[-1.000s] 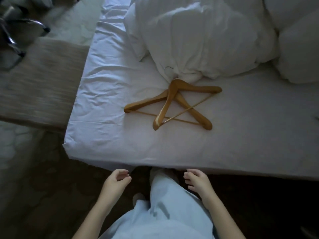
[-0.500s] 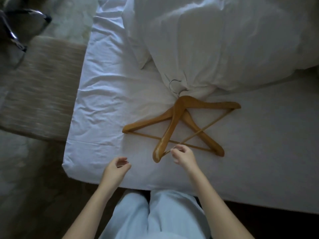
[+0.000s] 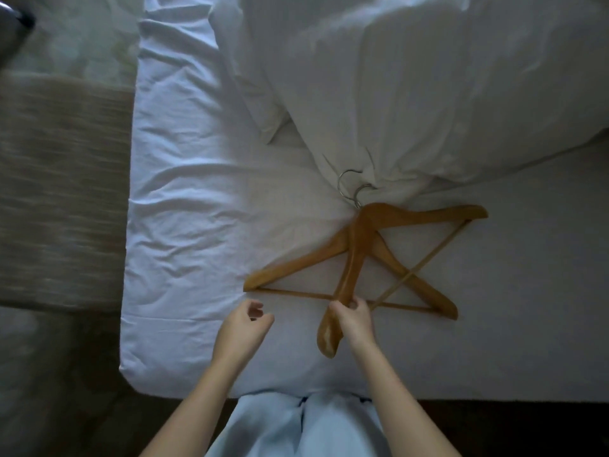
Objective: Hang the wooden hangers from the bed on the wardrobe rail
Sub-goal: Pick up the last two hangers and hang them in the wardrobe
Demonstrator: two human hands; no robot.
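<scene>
Since half a second ago the right hand (image 3: 354,319) has closed around the near arm of the top hanger (image 3: 352,258), which lies crossed over a second hanger (image 3: 296,263) on the bed (image 3: 184,225), hooks (image 3: 352,189) by the duvet (image 3: 412,94). Likely stiff, light, smooth-varnished wood; a firmer hold would be at the neck below the hook. Left hand (image 3: 242,328) hovers loosely curled, empty.

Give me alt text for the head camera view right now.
The right hand grips one arm of the top wooden hanger, which lies crossed over a second hanger on the white bed sheet. The left hand hovers beside it, loosely curled and empty; both metal hooks touch the rumpled duvet.
</scene>
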